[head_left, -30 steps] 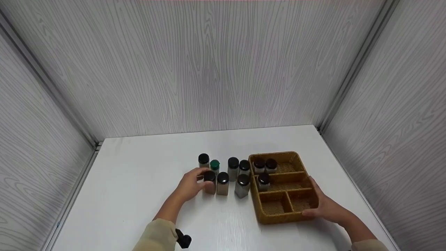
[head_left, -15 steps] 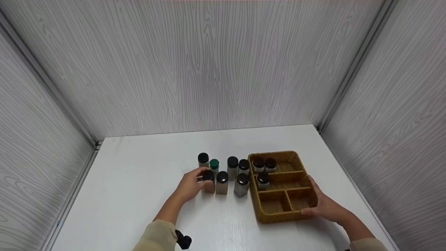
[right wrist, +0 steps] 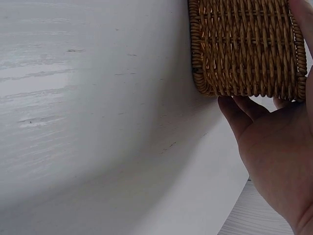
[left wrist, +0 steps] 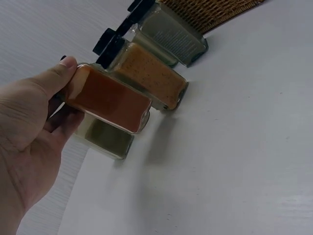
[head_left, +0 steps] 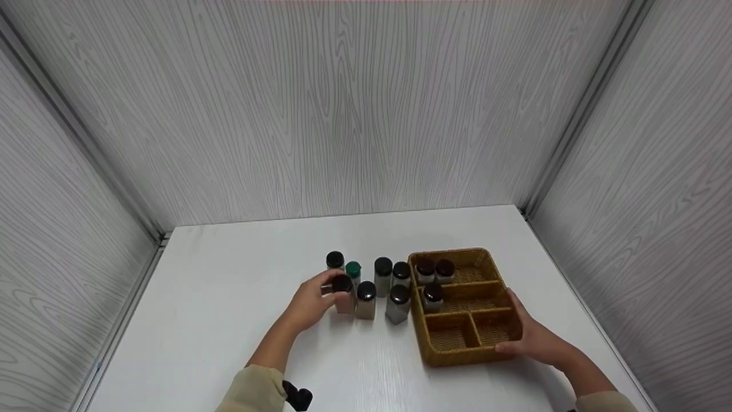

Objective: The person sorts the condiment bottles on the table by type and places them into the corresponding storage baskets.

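The red-brown jar (left wrist: 110,100), black-capped, is located about midway between the left and right edges of the worktop (head_left: 246,274), well apart from the rear edge; the left hand (head_left: 311,300) pinches it near the cap between thumb and fingers; the tan jar (head_left: 366,308) stands upright just beside it, on the right; the green-capped jar (head_left: 353,271) and the rear jar (head_left: 335,261) stand behind it; the grey jar (head_left: 397,309) and two slim jars (head_left: 382,281) stand farther right, near the left side of the wicker basket (head_left: 463,357); the right hand (head_left: 534,339), well apart from the left, grips the basket at its front right corner; the basket sits toward the worktop's right edge; its rear compartment holds two dark-capped jars (head_left: 425,276), its middle compartment one short jar (head_left: 433,303), all toward the left end.
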Available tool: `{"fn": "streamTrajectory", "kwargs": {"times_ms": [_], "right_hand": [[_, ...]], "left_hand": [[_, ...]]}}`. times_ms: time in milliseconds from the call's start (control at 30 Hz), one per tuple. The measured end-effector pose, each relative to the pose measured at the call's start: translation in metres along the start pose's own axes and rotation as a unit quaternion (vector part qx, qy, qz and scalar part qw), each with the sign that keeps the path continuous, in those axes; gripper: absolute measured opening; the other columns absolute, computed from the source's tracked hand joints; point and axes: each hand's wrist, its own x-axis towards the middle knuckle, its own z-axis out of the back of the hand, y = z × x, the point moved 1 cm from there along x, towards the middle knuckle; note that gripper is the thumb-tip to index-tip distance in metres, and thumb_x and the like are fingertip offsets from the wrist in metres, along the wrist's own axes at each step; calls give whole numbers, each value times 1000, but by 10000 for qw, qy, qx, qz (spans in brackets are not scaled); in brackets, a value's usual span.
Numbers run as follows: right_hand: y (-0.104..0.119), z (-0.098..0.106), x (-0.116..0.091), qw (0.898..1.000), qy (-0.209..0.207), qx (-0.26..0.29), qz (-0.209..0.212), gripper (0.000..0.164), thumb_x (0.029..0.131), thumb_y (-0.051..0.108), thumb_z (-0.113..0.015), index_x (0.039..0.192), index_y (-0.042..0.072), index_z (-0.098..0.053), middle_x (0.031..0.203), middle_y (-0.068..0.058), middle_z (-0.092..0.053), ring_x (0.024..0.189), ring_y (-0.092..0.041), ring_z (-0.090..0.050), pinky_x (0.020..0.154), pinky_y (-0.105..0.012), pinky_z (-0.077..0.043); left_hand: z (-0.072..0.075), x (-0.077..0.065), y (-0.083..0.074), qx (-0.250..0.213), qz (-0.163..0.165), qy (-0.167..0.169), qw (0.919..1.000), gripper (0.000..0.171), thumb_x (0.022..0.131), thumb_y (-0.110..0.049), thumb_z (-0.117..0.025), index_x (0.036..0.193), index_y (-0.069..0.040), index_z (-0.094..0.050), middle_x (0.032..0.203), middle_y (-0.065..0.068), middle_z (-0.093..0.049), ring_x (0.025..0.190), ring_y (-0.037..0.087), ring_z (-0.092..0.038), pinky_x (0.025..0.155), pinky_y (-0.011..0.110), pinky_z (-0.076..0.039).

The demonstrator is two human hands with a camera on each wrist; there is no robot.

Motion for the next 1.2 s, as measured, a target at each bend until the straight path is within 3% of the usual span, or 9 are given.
{"fn": "streamTrajectory", "kwargs": {"times_ms": [433, 833, 1067, 1200], "right_hand": [[-1, 0, -3, 9999, -108, -101, 81, 141, 89, 34, -92, 172, 28, 23, 178, -33, 11, 159, -67, -7, 122, -84, -24], [0, 0, -5, 9999, -106, -80, 66, 140, 90, 34, -91, 172, 27, 23, 178, -34, 12, 159, -67, -7, 122, -84, -24], [-1, 1, -4, 10000, -71, 26, -54, 140, 91, 37, -90, 170, 34, 25, 180, -27, 19, 162, -62, 6, 125, -84, -15], [-1, 1, -4, 10000, -68, 45, -49, 139, 92, 36, -89, 170, 34, 25, 179, -27, 19, 162, -62, 6, 125, -84, -14]], "left_hand": [[3, -5, -30, 84, -161, -304, 9994, 49, 97, -23, -83, 143, -19, -66, 144, 10, -70, 133, 33, -70, 112, 50, -58], [4, -9, -59, 153, -351, -417, 9984, 48, 96, -24, -83, 141, -20, -68, 141, 10, -71, 131, 31, -71, 110, 53, -58], [6, -9, -66, 23, -320, -492, 9983, 49, 96, -29, -83, 142, -22, -68, 137, 6, -73, 131, 29, -70, 111, 52, -57], [4, -8, -72, -94, -378, -478, 9981, 50, 96, -32, -83, 143, -22, -68, 139, 6, -72, 132, 27, -70, 112, 50, -58]]}}
